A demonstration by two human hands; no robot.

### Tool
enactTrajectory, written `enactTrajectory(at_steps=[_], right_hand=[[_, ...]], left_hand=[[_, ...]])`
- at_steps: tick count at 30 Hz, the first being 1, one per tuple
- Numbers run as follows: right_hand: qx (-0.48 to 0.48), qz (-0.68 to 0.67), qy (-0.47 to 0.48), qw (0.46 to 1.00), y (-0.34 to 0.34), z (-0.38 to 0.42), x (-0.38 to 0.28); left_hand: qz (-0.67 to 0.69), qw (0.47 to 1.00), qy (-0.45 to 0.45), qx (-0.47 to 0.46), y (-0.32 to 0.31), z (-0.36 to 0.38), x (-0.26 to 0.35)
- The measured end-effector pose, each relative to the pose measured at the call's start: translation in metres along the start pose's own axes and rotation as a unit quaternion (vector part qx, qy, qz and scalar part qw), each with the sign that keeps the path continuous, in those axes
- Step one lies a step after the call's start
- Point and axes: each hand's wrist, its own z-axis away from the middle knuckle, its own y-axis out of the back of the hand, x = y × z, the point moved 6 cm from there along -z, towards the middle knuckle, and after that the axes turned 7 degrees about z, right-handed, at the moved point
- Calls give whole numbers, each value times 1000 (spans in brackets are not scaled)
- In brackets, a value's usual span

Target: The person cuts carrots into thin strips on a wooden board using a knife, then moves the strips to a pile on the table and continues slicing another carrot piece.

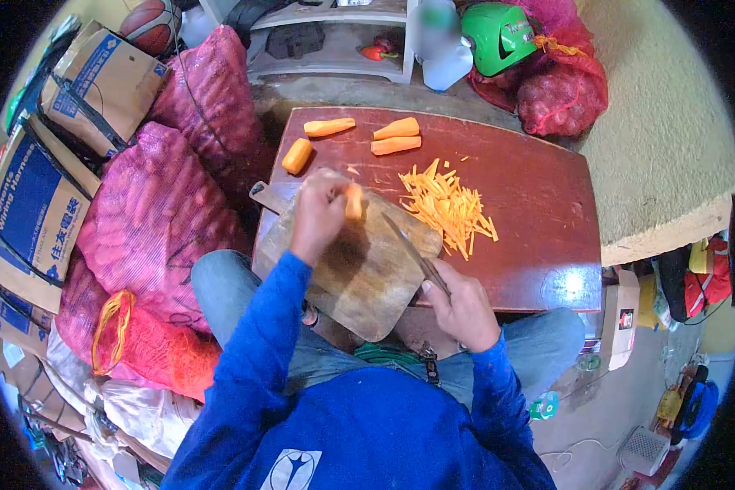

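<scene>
My left hand [321,211] is closed around a peeled carrot piece [354,202] over the upper part of a wooden cutting board [367,294]; both are slightly blurred. In my right hand [461,306] is a knife [412,249], gripped by its handle, its blade slanting up and left across the board's right side. Beyond the blade lies a heap of carrot sticks [445,204] on the red-brown table [539,220]. Along the far edge rest a carrot piece [329,127], a thicker piece [297,156] and two carrot halves [396,136] side by side.
Full red mesh sacks [151,220] crowd the left side, next to cardboard boxes [37,212]. Behind the table stands a shelf [331,49], with a green helmet [500,37] and a mesh bag of onions [559,94] to its right. A concrete ledge [670,220] borders the right.
</scene>
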Motion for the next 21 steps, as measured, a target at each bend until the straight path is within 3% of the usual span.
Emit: enactTrajectory(at_steps=[2, 3, 9, 11, 12, 14, 21], right_hand=[[-7, -48, -11, 999, 2, -4, -1], [-12, -47, -13, 999, 2, -5, -2], [-45, -12, -37, 998, 0, -11, -15], [-57, -29, -36, 997, -4, -12, -19], [-58, -28, -39, 997, -5, -13, -21], [-82, -26, -41, 995, -10, -14, -25], [-69, 24, 16, 997, -12, 9, -39]], left_hand=[[44, 994, 99, 32, -4, 43, -2], [45, 993, 104, 31, -9, 58, -3], [36, 996, 20, -75, -18, 87, 48], [52, 986, -2, -156, -16, 89, 61], [54, 986, -1, -157, -18, 90, 55], [30, 983, -82, -163, -26, 92, 47], [-49, 980, -94, -171, -43, 100, 46]])
